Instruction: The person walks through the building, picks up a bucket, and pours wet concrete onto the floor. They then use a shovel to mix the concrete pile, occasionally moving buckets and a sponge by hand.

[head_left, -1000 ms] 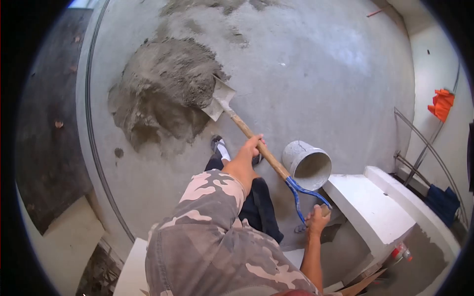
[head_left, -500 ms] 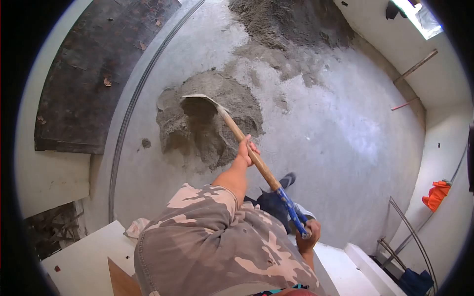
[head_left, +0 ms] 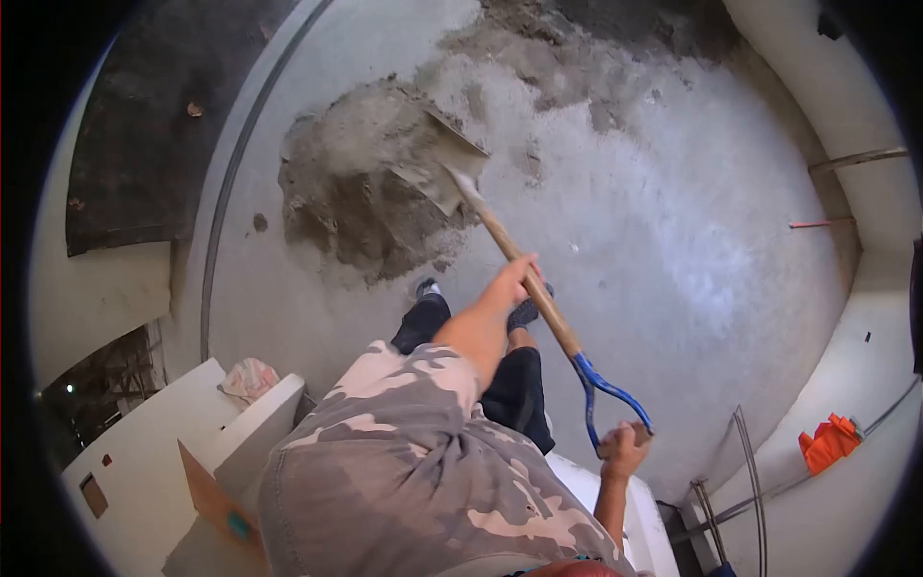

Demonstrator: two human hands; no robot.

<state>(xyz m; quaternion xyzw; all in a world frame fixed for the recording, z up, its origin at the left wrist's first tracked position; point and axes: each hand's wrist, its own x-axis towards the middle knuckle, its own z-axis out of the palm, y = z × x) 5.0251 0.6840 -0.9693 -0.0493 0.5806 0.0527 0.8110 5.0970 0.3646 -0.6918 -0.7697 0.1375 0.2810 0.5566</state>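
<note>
I hold a shovel [head_left: 500, 234] with a wooden shaft and a blue D-shaped handle. My left hand [head_left: 519, 276] is wrapped round the middle of the shaft. At the top end, my right hand [head_left: 625, 445] grips the crossbar of the handle. The blade lies at the right side of a heap of wet grey mortar [head_left: 336, 183], with mortar over part of it. Motion smears the mortar around the blade.
A larger pile of sand [head_left: 548, 48] lies at the far end of the concrete floor [head_left: 673, 317]. Left are a dark board [head_left: 144, 144] and a long strip along the floor. White blocks [head_left: 163, 452] stand behind me; orange cloth [head_left: 829, 444] and rods are at the right wall.
The shovel has rolled over, so its handle's D now shows open. Its blade has shifted to the heap's right side, and the heap's shape has changed. My view has shifted too.
</note>
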